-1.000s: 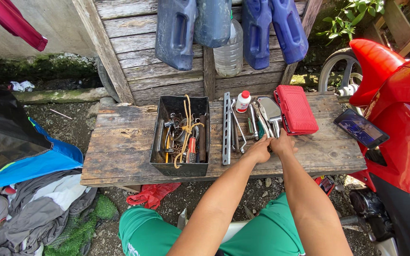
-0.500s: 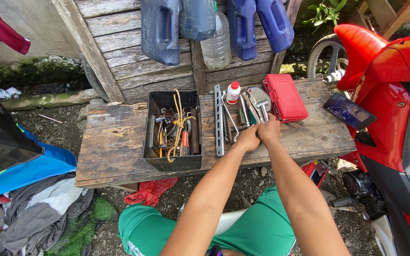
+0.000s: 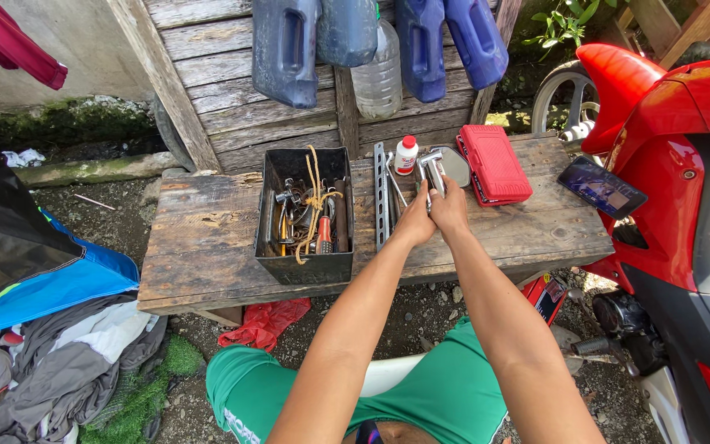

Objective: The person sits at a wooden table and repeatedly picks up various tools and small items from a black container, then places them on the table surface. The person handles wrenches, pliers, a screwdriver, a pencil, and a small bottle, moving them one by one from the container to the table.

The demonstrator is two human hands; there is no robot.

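Clothes (image 3: 67,362) lie heaped on the ground at far left, beside a blue and black tarp (image 3: 34,263). Moving right, onto the wooden tabletop (image 3: 199,247): a black metal toolbox (image 3: 304,214) stands open, crammed with tools and a loop of tan cord. Just right of it lies a long metal rail (image 3: 382,193), and a small white bottle with a red cap (image 3: 405,154) stands at the far edge. Now the action: left hand (image 3: 415,220) and right hand (image 3: 451,207) meet side by side over the middle of the tabletop, both closed around a shiny metal tool (image 3: 432,171) whose top pokes up above the fingers. It looks like stiff steel with a bit of weight, probably slick where polished, so a firm hold low on the shank suits it better than the head. To the right, a red case (image 3: 496,163) lies shut, then a phone (image 3: 601,187) at the tabletop's right end, touching the red motorbike (image 3: 684,164). Blue jugs (image 3: 421,41) hang along the far wall.
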